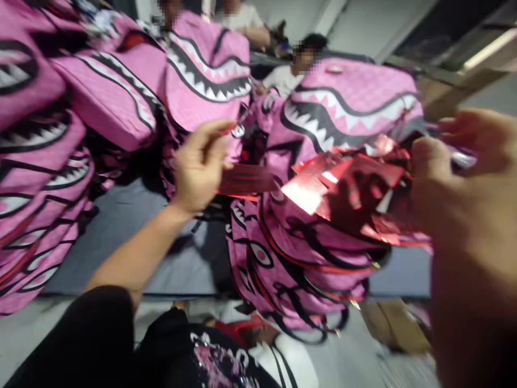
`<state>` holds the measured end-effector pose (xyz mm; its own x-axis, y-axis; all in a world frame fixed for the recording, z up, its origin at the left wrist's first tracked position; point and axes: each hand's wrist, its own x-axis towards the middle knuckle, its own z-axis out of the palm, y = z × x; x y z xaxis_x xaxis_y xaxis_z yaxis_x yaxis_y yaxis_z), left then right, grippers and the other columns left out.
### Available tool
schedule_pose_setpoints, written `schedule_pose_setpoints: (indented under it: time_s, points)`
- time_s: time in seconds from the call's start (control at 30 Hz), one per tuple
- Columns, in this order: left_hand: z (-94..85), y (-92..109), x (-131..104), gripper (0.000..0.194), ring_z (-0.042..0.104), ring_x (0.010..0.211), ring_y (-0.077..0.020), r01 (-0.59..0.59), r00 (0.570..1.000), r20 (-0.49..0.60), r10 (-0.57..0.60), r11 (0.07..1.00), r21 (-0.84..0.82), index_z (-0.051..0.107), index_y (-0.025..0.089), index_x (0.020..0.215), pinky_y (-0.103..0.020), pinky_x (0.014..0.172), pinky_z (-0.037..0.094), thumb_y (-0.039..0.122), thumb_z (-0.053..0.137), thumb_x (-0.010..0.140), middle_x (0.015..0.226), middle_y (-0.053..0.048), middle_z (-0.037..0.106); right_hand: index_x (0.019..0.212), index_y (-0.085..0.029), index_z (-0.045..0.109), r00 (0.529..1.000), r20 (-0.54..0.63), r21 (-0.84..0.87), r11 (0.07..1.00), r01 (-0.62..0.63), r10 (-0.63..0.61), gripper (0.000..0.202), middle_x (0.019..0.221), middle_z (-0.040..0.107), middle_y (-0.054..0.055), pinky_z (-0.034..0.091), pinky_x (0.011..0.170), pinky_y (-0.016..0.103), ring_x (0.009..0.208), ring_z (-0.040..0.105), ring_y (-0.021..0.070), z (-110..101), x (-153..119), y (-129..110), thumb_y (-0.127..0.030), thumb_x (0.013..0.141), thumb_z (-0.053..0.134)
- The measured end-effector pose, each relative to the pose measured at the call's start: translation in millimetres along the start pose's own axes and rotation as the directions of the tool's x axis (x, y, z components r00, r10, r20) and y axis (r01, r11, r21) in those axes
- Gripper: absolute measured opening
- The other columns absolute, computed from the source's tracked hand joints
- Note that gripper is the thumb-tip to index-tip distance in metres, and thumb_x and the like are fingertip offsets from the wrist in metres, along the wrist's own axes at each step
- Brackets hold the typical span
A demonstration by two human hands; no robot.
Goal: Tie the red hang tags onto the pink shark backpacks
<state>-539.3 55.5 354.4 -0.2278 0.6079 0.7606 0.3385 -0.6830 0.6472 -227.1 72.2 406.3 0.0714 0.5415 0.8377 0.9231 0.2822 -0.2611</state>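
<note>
At the far left, a pile of pink bags point(40, 215) with printed teeth and eyes is occupying the grey table point(137, 231); beside it, a boxy pink bag point(117, 102) is leaning at a tilt; farther right, a toothed pink bag point(205, 75) is standing behind the left hand point(200, 167). The left hand is curling its fingers into a narrow grip on a dark red card point(248, 179); the card is projecting rightward from the thumb side. Two people point(283, 78) in pale tops are showing behind the bags. A large pink bag point(347, 102) is topping the right-hand stack point(291, 264); in front of it, glossy red foil pieces point(347, 188) are fanning out leftward from the right hand point(464, 167); that hand is closing its fingers on their right end; motion blur is obscuring the exact finger contact; a brown carton point(393, 326) is lying below, beyond the table edge.
</note>
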Motion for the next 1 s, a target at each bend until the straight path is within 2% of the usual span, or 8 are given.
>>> schedule_pose_setpoints:
  time_s: [0.07,0.13,0.23,0.33,0.43,0.57,0.77,1.0]
  points:
    - [-33.7,-15,-30,0.02,0.057,0.053,-0.0048,0.124,0.992,0.037,-0.123,0.992,-0.022,0.068,0.024,0.108,-0.017,0.049,0.046,0.025,0.056,0.092,0.078,0.004,0.066,0.119,-0.016,0.063,0.994,0.072,0.096,0.993,0.07,-0.077,0.031,0.109,0.071,0.005,0.048,0.076,0.034,0.1,0.067,0.0157,-32,-70,-18,-0.028,0.093,0.051]
    - [-57.8,-36,-69,0.019,0.057,0.051,-0.0052,0.284,0.925,0.242,-0.294,0.956,0.074,0.07,0.024,0.105,-0.017,0.048,0.046,0.025,0.06,0.089,0.071,0.005,0.064,0.116,-0.018,0.063,0.97,0.213,0.212,0.975,0.073,-0.119,0.03,0.091,0.072,0.004,0.054,0.07,0.028,0.082,0.069,0.0133,-51,-153,-33,-0.012,0.087,0.055]
    - [-69.2,-65,-143,0.021,0.056,0.049,-0.0059,0.396,0.645,0.622,-0.445,0.89,0.227,0.072,0.021,0.103,-0.018,0.05,0.045,0.024,0.055,0.091,0.073,0.003,0.063,0.109,-0.019,0.063,0.854,0.517,0.11,0.984,-0.142,0.066,0.024,0.091,0.073,0.007,0.057,0.067,0.028,0.076,0.07,0.0159,-58,-268,-42,-0.014,0.088,0.053]
    - [-55.8,-81,-210,0.025,0.064,0.067,-0.0105,0.36,0.427,0.805,-0.413,0.894,0.267,0.072,0.021,0.104,-0.022,0.063,0.049,0.022,0.05,0.092,0.085,-0.001,0.068,0.117,-0.018,0.06,0.695,0.633,-0.125,0.931,-0.344,0.342,0.028,0.09,0.073,0.007,0.056,0.064,0.028,0.071,0.07,0.0167,-49,-333,-44,-0.023,0.093,0.047]
    - [-30.4,-85,-246,0.029,0.065,0.083,-0.0145,0.323,0.326,0.87,-0.37,0.909,0.265,0.071,0.023,0.108,-0.025,0.076,0.049,0.021,0.047,0.093,0.093,-0.003,0.07,0.136,-0.018,0.049,0.596,0.672,-0.296,0.898,-0.327,0.439,0.043,0.093,0.072,0.007,0.052,0.064,0.027,0.069,0.068,0.017,-35,-336,-48,-0.025,0.094,0.043]
    - [7.1,-82,-252,0.03,0.066,0.088,-0.0156,0.298,0.288,0.896,-0.337,0.921,0.251,0.071,0.024,0.11,-0.026,0.079,0.049,0.02,0.048,0.091,0.1,-0.003,0.072,0.123,-0.021,0.059,0.524,0.706,-0.392,0.879,-0.272,0.476,0.034,0.105,0.07,0.009,0.052,0.069,0.028,0.082,0.069,0.0196,-30,-316,-49,-0.022,0.094,0.042]
    - [44.8,-72,-251,0.03,0.066,0.096,-0.0187,0.22,0.206,0.941,-0.267,0.95,0.221,0.071,0.026,0.111,-0.028,0.082,0.05,0.022,0.049,0.092,0.106,-0.003,0.072,0.131,-0.02,0.044,0.59,0.583,-0.07,0.758,-0.648,0.558,0.037,0.111,0.069,0.011,0.054,0.086,0.035,0.099,0.068,0.0199,-39,-346,-47,-0.025,0.094,0.043]
    - [76.7,-53,-245,0.028,0.067,0.094,-0.0175,0.394,0.139,0.978,-0.155,0.915,0.089,0.072,0.023,0.105,-0.026,0.082,0.048,0.021,0.049,0.09,0.102,-0.003,0.074,0.1,-0.019,0.062,0.538,0.517,-0.139,0.686,-0.714,0.665,0.021,0.085,0.071,0.006,0.053,0.067,0.03,0.072,0.068,0.0182,-35,-346,-45,-0.034,0.09,0.051]
